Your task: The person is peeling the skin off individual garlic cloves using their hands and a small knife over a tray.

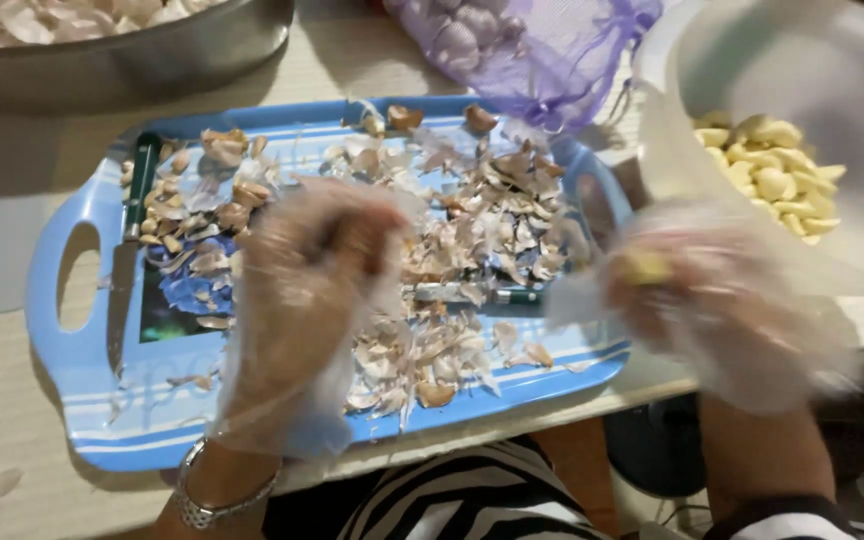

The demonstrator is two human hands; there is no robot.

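Both hands wear loose clear plastic gloves. My left hand (302, 290) hovers over the middle of a blue tray (82, 380), fingers curled; whether it holds anything I cannot tell. My right hand (712, 300), blurred, is off the tray's right end and pinches a peeled yellowish garlic clove (647, 268) at its fingertips. Dry garlic skins (482, 220) litter the tray. A white container (812, 60) with peeled cloves (777, 175) stands just beyond my right hand.
A green-handled knife (132, 215) lies along the tray's left side; another one (492, 295) lies among the skins. A metal bowl (122, 55) of garlic sits at the back left, a purple mesh bag (522, 45) of bulbs at the back centre.
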